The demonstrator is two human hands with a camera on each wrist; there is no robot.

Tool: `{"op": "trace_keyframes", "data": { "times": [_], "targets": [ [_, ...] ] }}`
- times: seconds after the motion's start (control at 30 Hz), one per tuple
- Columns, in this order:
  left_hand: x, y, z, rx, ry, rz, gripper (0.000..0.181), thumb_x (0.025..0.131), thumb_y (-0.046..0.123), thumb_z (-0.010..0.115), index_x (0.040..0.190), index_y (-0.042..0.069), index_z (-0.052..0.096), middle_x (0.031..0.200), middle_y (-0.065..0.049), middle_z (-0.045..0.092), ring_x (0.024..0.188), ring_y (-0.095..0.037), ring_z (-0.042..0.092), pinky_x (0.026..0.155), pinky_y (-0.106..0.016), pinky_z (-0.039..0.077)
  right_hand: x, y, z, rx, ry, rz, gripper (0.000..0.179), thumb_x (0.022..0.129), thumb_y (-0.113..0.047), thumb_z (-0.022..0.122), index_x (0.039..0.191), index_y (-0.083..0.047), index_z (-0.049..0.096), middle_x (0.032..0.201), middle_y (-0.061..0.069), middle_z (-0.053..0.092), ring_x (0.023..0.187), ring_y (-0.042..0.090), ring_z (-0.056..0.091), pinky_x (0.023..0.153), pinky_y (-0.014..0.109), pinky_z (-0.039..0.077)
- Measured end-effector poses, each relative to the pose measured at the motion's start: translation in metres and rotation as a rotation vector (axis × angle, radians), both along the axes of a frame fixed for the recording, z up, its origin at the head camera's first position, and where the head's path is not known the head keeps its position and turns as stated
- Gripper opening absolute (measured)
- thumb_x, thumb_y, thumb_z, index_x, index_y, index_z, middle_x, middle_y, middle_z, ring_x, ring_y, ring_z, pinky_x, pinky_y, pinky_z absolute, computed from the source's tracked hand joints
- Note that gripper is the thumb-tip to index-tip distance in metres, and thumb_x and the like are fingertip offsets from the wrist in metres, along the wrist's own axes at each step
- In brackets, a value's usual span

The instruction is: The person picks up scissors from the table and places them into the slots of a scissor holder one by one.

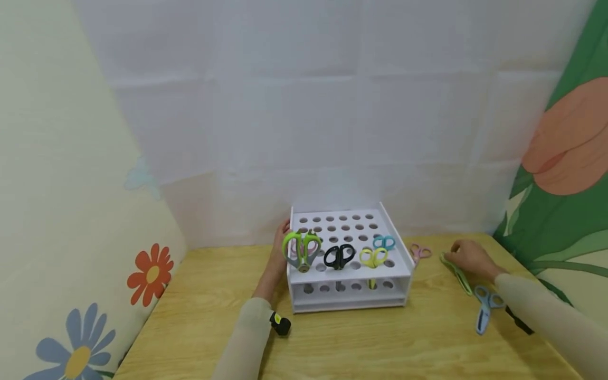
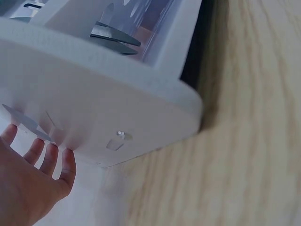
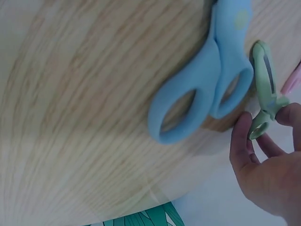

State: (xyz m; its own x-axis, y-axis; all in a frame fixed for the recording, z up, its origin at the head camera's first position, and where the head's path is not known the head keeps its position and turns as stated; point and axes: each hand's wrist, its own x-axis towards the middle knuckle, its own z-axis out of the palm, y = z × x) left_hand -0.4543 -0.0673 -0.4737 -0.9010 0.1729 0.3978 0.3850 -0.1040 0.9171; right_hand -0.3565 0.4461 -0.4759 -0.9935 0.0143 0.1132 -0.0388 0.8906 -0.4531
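My left hand (image 1: 279,245) touches the side panel of a white rack (image 1: 351,303) with its fingertips; the left wrist view shows them at a cutout. In the rack's round holes stand green-and-grey scissors (image 1: 304,264), black scissors (image 1: 339,258), yellow scissors (image 1: 373,258), teal scissors (image 1: 383,243) and a pink-handled pair behind the green-and-grey ones. At the right, my right hand (image 1: 472,258) pinches the handle of light green scissors (image 3: 264,75), thumb on one side and fingers on the other. Light blue scissors (image 1: 483,314) lie beside them.
Pink scissors (image 1: 420,253) lie on the wooden table (image 1: 361,343) close to the rack's right side. A white sheet (image 1: 294,132) hangs behind the table, and painted walls flank it left and right. A black wrist device (image 1: 280,323) sits at the left sleeve.
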Motion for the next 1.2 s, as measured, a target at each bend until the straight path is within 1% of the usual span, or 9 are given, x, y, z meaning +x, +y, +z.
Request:
{"op": "trace_keyframes", "data": {
  "times": [0.17, 0.3, 0.4, 0.57, 0.7, 0.87, 0.93, 1.1, 1.2],
  "targets": [
    [-0.003, -0.002, -0.003, -0.035, -0.032, 0.0, 0.051, 0.111, 0.02, 0.031, 0.159, 0.003, 0.025, 0.157, -0.025, 0.032, 0.141, -0.038, 0.034, 0.117, -0.046, 0.023, -0.001, 0.001, 0.011, -0.045, 0.036, 0.045, 0.031, 0.097, -0.02, 0.066, 0.098, 0.01, 0.069, 0.095, 0.023, 0.069, 0.081, 0.031, 0.065, 0.068, 0.046, 0.054],
    [-0.003, -0.003, -0.008, -0.025, -0.046, -0.029, 0.051, 0.112, 0.022, 0.031, 0.16, 0.006, 0.024, 0.159, -0.023, 0.031, 0.142, -0.037, 0.033, 0.118, -0.046, 0.022, 0.002, -0.001, 0.016, -0.131, 0.009, 0.086, 0.026, 0.098, -0.015, 0.065, 0.102, 0.011, 0.069, 0.099, 0.024, 0.069, 0.08, 0.029, 0.067, 0.065, 0.042, 0.057],
    [-0.002, -0.003, -0.009, -0.01, -0.028, -0.023, 0.05, 0.112, 0.02, 0.032, 0.159, 0.003, 0.026, 0.157, -0.024, 0.033, 0.14, -0.036, 0.035, 0.117, -0.045, 0.024, 0.006, -0.003, 0.021, -0.195, -0.018, 0.12, 0.026, 0.098, -0.012, 0.065, 0.105, 0.013, 0.068, 0.1, 0.023, 0.068, 0.083, 0.031, 0.066, 0.065, 0.042, 0.059],
    [-0.001, 0.0, -0.007, 0.007, -0.001, -0.003, 0.048, 0.111, 0.017, 0.032, 0.156, 0.001, 0.029, 0.153, -0.025, 0.037, 0.137, -0.036, 0.037, 0.115, -0.043, 0.026, 0.007, -0.007, 0.023, -0.214, -0.015, 0.203, 0.022, 0.097, -0.008, 0.066, 0.106, 0.012, 0.069, 0.101, 0.021, 0.069, 0.086, 0.027, 0.065, 0.066, 0.04, 0.058],
    [-0.002, 0.001, 0.0, 0.012, -0.027, 0.0, 0.049, 0.11, 0.015, 0.033, 0.156, -0.001, 0.029, 0.153, -0.026, 0.037, 0.138, -0.037, 0.037, 0.115, -0.044, 0.026, 0.011, -0.013, 0.029, -0.243, -0.007, 0.243, 0.024, 0.098, -0.009, 0.067, 0.111, 0.012, 0.068, 0.104, 0.02, 0.068, 0.086, 0.024, 0.065, 0.068, 0.04, 0.058],
    [0.008, 0.004, 0.02, 0.023, -0.081, -0.056, 0.049, 0.109, 0.011, 0.034, 0.156, -0.003, 0.029, 0.154, -0.027, 0.036, 0.138, -0.038, 0.037, 0.115, -0.045, 0.028, 0.026, -0.014, 0.044, -0.274, 0.005, 0.277, 0.024, 0.1, -0.009, 0.065, 0.113, 0.011, 0.067, 0.102, 0.015, 0.068, 0.084, 0.022, 0.065, 0.07, 0.042, 0.058],
    [0.009, 0.004, 0.022, 0.024, -0.086, -0.066, 0.049, 0.109, 0.01, 0.035, 0.155, -0.005, 0.028, 0.153, -0.028, 0.036, 0.138, -0.039, 0.038, 0.115, -0.046, 0.029, 0.03, -0.015, 0.047, -0.27, 0.015, 0.278, 0.024, 0.1, -0.009, 0.065, 0.114, 0.01, 0.067, 0.102, 0.015, 0.068, 0.084, 0.022, 0.066, 0.07, 0.04, 0.058],
    [-0.001, 0.005, 0.009, 0.066, -0.083, -0.041, 0.049, 0.109, 0.01, 0.033, 0.156, -0.005, 0.027, 0.154, -0.03, 0.034, 0.139, -0.042, 0.036, 0.116, -0.047, 0.026, 0.039, -0.021, 0.053, -0.238, 0.057, 0.256, 0.029, 0.101, -0.016, 0.066, 0.119, 0.007, 0.067, 0.11, 0.018, 0.068, 0.087, 0.021, 0.068, 0.071, 0.034, 0.057],
    [-0.002, 0.005, 0.006, 0.066, -0.073, -0.006, 0.049, 0.11, 0.011, 0.032, 0.156, -0.005, 0.027, 0.154, -0.03, 0.034, 0.139, -0.042, 0.036, 0.116, -0.046, 0.027, 0.044, -0.024, 0.056, -0.228, 0.091, 0.25, 0.031, 0.101, -0.018, 0.067, 0.121, 0.006, 0.068, 0.114, 0.02, 0.068, 0.091, 0.022, 0.069, 0.072, 0.033, 0.057]
  ]
}}
